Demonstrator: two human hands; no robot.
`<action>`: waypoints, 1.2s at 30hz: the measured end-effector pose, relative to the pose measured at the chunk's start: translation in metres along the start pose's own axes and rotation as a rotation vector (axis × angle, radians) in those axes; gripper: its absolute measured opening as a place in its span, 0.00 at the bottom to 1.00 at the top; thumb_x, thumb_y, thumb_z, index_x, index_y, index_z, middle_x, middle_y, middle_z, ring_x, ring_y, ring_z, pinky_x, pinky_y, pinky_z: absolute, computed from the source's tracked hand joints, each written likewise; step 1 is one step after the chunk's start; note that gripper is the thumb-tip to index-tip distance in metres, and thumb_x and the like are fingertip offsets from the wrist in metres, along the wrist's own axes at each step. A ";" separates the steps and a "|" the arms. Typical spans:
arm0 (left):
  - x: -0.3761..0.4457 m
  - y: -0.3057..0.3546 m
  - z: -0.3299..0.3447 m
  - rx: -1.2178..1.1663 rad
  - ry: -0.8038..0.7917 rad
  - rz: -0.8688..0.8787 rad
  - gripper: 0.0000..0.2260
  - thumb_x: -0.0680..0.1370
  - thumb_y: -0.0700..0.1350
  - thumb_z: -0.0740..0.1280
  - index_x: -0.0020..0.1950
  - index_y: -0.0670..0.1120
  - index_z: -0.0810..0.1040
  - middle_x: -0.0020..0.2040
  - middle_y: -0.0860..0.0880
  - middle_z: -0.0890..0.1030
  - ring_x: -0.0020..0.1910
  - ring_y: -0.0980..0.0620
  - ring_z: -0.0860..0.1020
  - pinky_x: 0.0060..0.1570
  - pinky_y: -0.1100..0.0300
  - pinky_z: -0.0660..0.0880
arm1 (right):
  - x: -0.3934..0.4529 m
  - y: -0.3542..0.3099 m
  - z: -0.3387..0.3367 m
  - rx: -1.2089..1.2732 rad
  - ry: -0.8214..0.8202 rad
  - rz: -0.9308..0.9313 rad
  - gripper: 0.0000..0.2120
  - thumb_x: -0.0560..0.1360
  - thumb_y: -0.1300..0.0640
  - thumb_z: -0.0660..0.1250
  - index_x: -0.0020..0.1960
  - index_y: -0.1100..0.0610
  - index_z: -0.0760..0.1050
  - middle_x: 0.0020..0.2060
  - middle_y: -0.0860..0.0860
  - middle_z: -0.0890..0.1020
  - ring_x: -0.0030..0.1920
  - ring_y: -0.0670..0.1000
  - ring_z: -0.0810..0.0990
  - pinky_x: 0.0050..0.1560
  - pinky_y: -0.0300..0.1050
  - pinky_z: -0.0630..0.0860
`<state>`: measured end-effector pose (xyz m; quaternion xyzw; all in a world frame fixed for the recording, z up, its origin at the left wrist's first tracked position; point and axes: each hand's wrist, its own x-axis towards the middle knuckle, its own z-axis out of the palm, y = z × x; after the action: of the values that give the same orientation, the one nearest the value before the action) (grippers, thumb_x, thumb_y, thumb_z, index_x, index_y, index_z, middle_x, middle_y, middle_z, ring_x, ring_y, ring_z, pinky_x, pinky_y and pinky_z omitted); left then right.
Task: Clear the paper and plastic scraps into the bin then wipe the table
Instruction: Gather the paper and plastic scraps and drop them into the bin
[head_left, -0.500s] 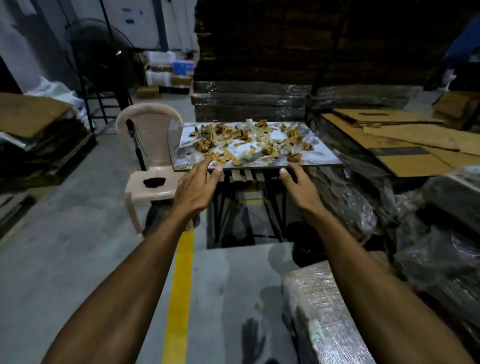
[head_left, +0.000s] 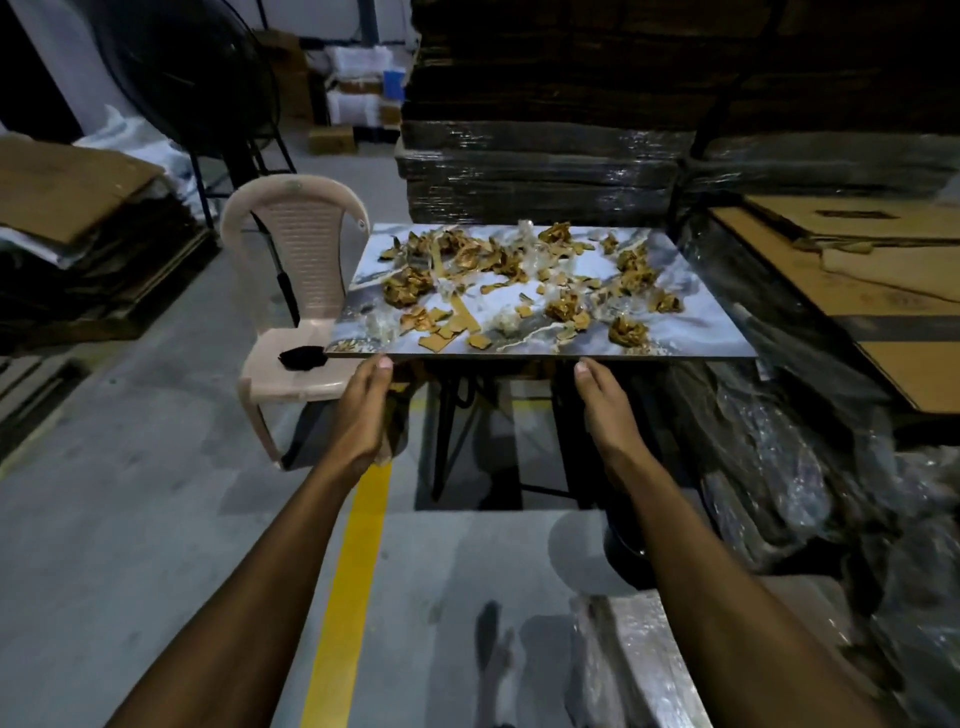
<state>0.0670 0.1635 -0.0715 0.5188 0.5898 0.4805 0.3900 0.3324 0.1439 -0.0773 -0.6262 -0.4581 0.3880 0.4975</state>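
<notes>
Both hands, left and right, grip the table's near edge, perhaps steadying it, with scraps still strewn.

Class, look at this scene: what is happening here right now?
A person stands at a marbled table strewn with brown paper scraps and clear plastic scraps. The left hand and right hand both reach to the table's near edge, thumbs at the rim. No scraps are picked up yet. A chair stands on the left.
</notes>
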 end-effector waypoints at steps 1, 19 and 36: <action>0.010 -0.002 0.010 -0.063 0.015 -0.048 0.20 0.84 0.52 0.54 0.74 0.45 0.68 0.71 0.47 0.71 0.69 0.50 0.68 0.62 0.63 0.62 | 0.016 0.005 -0.001 0.026 -0.010 0.033 0.22 0.82 0.48 0.57 0.73 0.56 0.67 0.70 0.53 0.71 0.70 0.52 0.69 0.71 0.50 0.65; 0.308 -0.084 0.089 -0.364 0.061 -0.371 0.30 0.84 0.57 0.38 0.76 0.41 0.64 0.76 0.42 0.65 0.75 0.44 0.64 0.72 0.50 0.60 | 0.272 0.053 0.026 0.308 0.162 0.360 0.31 0.82 0.39 0.41 0.77 0.55 0.59 0.76 0.54 0.63 0.76 0.56 0.61 0.75 0.59 0.58; 0.455 -0.165 0.075 0.438 0.069 -0.221 0.32 0.79 0.65 0.47 0.76 0.47 0.63 0.76 0.41 0.65 0.74 0.40 0.64 0.73 0.42 0.59 | 0.397 0.093 -0.018 -0.496 0.604 0.352 0.24 0.79 0.40 0.57 0.69 0.53 0.71 0.67 0.58 0.75 0.66 0.62 0.72 0.68 0.59 0.68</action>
<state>0.0284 0.6246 -0.2321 0.5066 0.7459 0.3133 0.2982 0.4781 0.5124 -0.1766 -0.8809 -0.2574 0.1443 0.3700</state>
